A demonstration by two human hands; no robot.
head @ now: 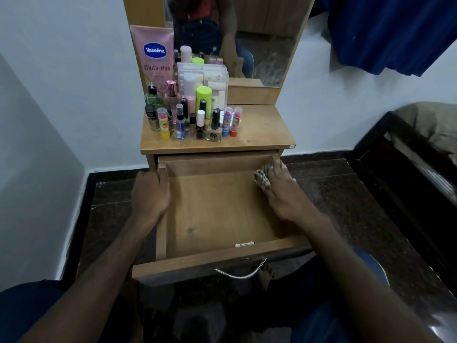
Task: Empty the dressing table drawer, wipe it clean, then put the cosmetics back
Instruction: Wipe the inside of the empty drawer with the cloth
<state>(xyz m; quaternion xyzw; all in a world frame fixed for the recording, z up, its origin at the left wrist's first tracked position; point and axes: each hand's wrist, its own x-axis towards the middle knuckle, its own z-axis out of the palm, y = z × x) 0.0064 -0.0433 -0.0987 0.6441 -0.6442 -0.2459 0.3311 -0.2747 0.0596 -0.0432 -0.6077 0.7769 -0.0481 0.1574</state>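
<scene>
dressing table (pixel 262 134) is set against a white wall, mirror (pixel 262 40) above. drawer (pixel 217 206) is pulled fully out, its bottom bare. cosmetics (pixel 190 115) are crowded on the tabletop's left half, pink vaseline tube (pixel 153 55) leaned behind them. drawer's left wall is gripped by left hand (pixel 150 194), fingers curled over the edge. patterned cloth (pixel 263 178) is pressed into the back right corner under right hand (pixel 282 191), fingers bunched on it.

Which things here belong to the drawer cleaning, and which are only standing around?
Job: drawer, cloth under right hand, left hand on drawer side, cosmetics on tabletop.
Not the job: mirror, blue fabric.
</scene>
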